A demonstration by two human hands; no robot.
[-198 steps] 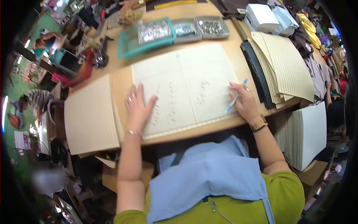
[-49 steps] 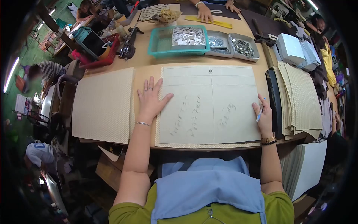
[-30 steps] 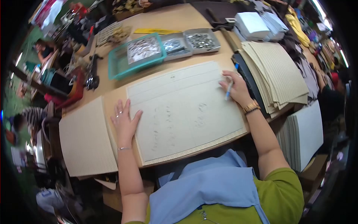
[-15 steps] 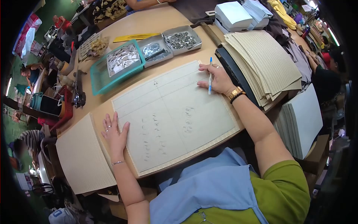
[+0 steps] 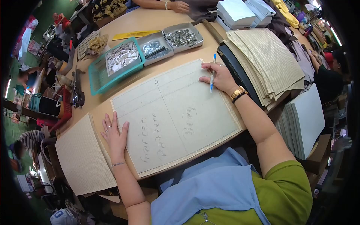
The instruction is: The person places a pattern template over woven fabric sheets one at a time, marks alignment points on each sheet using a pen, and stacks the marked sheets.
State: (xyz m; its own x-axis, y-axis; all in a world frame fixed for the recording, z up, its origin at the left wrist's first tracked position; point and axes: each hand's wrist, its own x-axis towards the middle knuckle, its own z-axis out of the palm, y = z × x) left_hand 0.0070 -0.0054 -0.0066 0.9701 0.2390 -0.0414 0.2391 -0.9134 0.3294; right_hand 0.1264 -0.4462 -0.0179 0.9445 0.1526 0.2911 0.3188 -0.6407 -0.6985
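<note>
My left hand (image 5: pixel 115 137) lies spread wide, back up, thumb over the left edge of the pale board (image 5: pixel 204 108); palm hidden, so can't tell how hard it presses. My right hand (image 5: pixel 224 78) holds the pen (image 5: pixel 212 80), gripped near the board's far right corner – thumb and forefinger visible, other fingers curled underneath and mostly out of sight. Board sits on the table (image 5: pixel 138 23) right in front of me, tilted in view, ruled with thin lines; the handwriting on it (image 5: pixel 187 123) runs crosswise and I can't read it all with confidence. Under it a woven sheet (image 5: pixel 239 128) shows only as a narrow border, rest covered. More woven sheets in a pile to the left (image 5: pixel 83 150), another fanned pile to the right (image 5: pixel 266 56), partly over a dark slab (image 5: pixel 234 67) – most of the slab is covered. Beyond the board: teal basket (image 5: pixel 98 77) with a box of small pale pieces (image 5: pixel 122 57), then two grey trays, the near one (image 5: pixel 159 59) with clear packets hard to make out, the far one (image 5: pixel 189 46) with shiny metal bits too small to identify. Another person's hand (image 5: pixel 180 6) rests at the far edge, body cut off by the frame. My lap is hidden under blue cloth (image 5: pixel 213 183).
</note>
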